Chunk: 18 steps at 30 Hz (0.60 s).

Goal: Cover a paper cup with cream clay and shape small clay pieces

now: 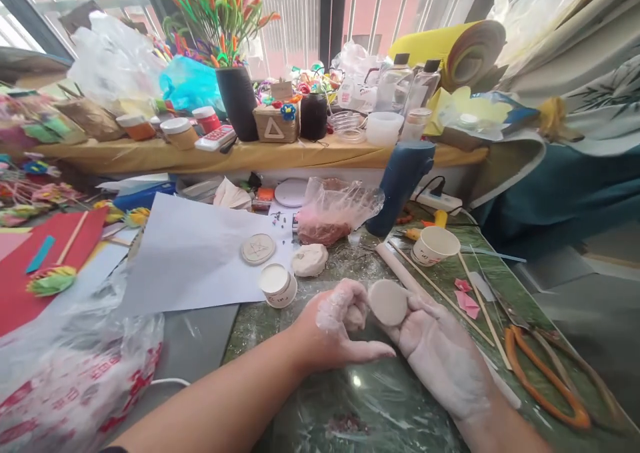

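Observation:
Powdery white residue coats both of my hands. Held upright in my right hand (435,346) is a flat round clay disc (388,303), its smooth face toward me. Just left of it, my left hand (340,323) has its fingers curled in and its thumb stretched toward the right palm; what lies inside the curled fingers, if anything, cannot be made out. Beyond the left hand sit a pale lump of clay (310,260) and a small paper cup (277,285) with white contents. A round clay piece with a star design (258,248) rests on white paper (195,253).
To the right are a rolling pin (405,270), thin wooden sticks (440,293), a paper cup (436,245) and orange-handled scissors (545,380). A dark blue bottle (403,186) stands behind. Plastic bags (75,380) lie at left. Jars and a vase (237,103) line the ledge.

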Each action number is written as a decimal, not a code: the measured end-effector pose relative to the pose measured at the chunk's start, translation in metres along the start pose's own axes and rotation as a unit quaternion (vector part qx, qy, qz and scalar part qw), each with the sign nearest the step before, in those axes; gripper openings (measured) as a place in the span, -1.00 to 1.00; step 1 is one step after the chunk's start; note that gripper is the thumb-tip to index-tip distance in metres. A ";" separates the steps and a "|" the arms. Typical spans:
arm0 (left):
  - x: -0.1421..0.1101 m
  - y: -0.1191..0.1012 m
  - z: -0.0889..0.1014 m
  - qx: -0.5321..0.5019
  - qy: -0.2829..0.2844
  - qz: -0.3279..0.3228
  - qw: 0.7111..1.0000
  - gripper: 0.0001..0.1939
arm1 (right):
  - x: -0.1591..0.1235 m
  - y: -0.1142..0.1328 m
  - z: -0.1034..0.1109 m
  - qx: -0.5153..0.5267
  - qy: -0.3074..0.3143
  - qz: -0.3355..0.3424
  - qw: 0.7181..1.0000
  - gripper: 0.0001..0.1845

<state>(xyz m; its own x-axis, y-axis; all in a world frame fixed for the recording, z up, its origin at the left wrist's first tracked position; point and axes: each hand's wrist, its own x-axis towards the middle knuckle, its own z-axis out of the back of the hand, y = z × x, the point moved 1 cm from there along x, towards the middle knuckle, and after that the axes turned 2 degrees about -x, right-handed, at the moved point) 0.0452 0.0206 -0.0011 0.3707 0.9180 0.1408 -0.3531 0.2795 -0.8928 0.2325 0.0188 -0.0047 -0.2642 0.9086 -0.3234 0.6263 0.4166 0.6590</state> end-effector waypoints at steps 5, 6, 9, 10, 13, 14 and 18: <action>-0.008 -0.016 0.004 -0.061 0.090 -0.028 0.994 -0.63 | 0.006 -0.004 -0.001 -0.038 -0.045 0.023 0.998 -0.59; -0.009 -0.020 0.002 -0.077 0.154 -0.022 0.985 -0.65 | 0.006 -0.007 -0.002 -0.058 -0.064 0.022 0.996 -0.61; -0.014 -0.023 -0.013 -0.128 0.421 0.034 0.897 -0.69 | 0.009 -0.010 -0.015 -0.142 -0.089 0.023 0.986 -0.62; -0.015 -0.021 -0.019 -0.142 0.502 0.043 0.852 -0.68 | 0.011 -0.010 -0.023 -0.179 -0.075 0.021 0.981 -0.60; -0.012 -0.015 -0.031 -0.140 0.544 0.064 0.825 -0.64 | 0.017 -0.008 -0.059 -0.314 -0.003 0.036 0.949 -0.56; -0.011 -0.013 -0.032 -0.137 0.546 0.077 0.823 -0.64 | 0.019 -0.008 -0.073 -0.362 0.018 0.051 0.931 -0.57; -0.009 -0.008 -0.030 -0.126 0.583 0.074 0.799 -0.68 | 0.033 -0.011 -0.125 -0.463 0.101 0.094 0.875 -0.63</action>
<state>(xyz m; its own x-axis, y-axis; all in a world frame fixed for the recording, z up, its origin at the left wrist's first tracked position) 0.0708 0.0019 -0.0077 0.9416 0.0074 -0.3366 -0.3365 -0.0084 -0.9416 0.1253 0.0477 0.0625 -0.4030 0.9112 -0.0855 -0.1667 0.0187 0.9858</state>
